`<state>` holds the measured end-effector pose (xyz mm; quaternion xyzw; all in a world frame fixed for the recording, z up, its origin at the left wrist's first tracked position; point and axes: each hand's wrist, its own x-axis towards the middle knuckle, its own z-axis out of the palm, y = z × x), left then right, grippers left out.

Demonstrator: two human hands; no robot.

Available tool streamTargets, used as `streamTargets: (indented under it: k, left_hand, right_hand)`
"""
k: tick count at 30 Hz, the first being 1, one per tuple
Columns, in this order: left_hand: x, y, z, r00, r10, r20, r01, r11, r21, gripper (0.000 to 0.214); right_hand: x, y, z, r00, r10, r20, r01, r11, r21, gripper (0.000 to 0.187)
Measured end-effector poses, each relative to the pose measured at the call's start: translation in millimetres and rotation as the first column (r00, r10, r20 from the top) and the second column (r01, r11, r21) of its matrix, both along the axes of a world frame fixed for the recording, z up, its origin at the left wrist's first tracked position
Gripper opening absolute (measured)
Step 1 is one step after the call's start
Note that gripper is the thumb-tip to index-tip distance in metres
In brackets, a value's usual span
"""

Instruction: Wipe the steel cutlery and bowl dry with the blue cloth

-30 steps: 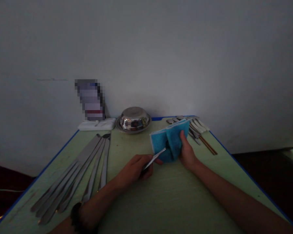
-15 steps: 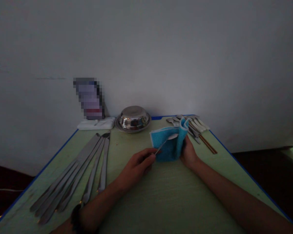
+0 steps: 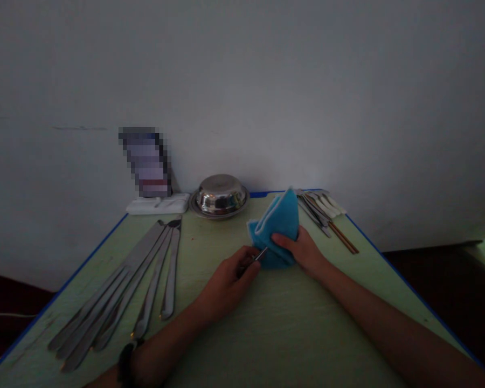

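The blue cloth [image 3: 282, 223] is now folded over, hiding the head of the spoon [image 3: 262, 254], bare half a second ago. The left hand [image 3: 228, 276] closes on the handle; the right hand [image 3: 306, 252] clasps the cloth over the table [image 3: 226, 345].

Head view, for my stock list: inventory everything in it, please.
Wall: 1, grey, behind
Table: 1, green, blue-edged, by wall
Stand: 1, white, back left
Phone-like device: 1, dark-edged, pixelated, on stand
Plate: 1, silver, back centre
Upturned bowl: 1, silver, on plate
Left cutlery: several, silver, left
Right cutlery: several, silver, right
White-handled cutlery: several, white, back right
Chopsticks: at least 2, brown, right
Floor: 1, dark, both sides
Cable: 1, pale, lower left
Cloth: 1, blue, centre
Utensil: 1, silver, centre, one end hidden
Bracelet: 1, black, lower left
Forearms: 2, bare, foreground
Left grip: 1, bare, around utensil
Right grip: 1, bare, holding cloth
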<state>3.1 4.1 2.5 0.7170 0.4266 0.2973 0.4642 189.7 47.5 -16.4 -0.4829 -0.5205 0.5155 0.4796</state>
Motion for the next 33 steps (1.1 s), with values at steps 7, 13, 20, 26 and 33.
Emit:
streamTargets:
  k: [7, 13, 20, 26, 33]
  left_hand:
    - [-0.8, 0.8, 1.1, 0.998, -0.011, -0.063, 0.012, 1.0, 0.028, 0.025]
    - [-1.5, -1.7, 3.4, 0.993, -0.033, -0.114, 0.038, 0.999, 0.039, 0.024]
    - [-0.9, -1.3, 3.5, 0.99, -0.014, -0.137, 0.023, 0.998, 0.066, 0.023]
    - [-1.5, -1.8, -3.1, 0.975, 0.016, -0.222, 0.03, 0.978, 0.205, 0.024]
    - [-6.9, 1.5, -6.1, 0.864, 0.079, -0.496, 0.124, 0.923, 0.363, 0.031]
  right_hand:
    - [-5.2, -2.1, 3.7, 0.999, -0.039, 0.002, 0.039, 0.999, 0.004, 0.039]
    - [-2.7, 1.9, 0.9, 0.972, -0.234, -0.013, 0.232, 0.968, -0.1, 0.046]
    - [-2.7, 1.8, -0.3, 0.986, -0.169, 0.002, 0.168, 0.984, -0.053, 0.042]
    - [-8.3, -4.7, 6.3, 0.98, -0.098, 0.174, 0.085, 0.993, 0.081, 0.054]
    - [-8.3, -6.7, 10.3, 0.974, -0.081, 0.209, 0.066, 0.995, 0.078, 0.036]
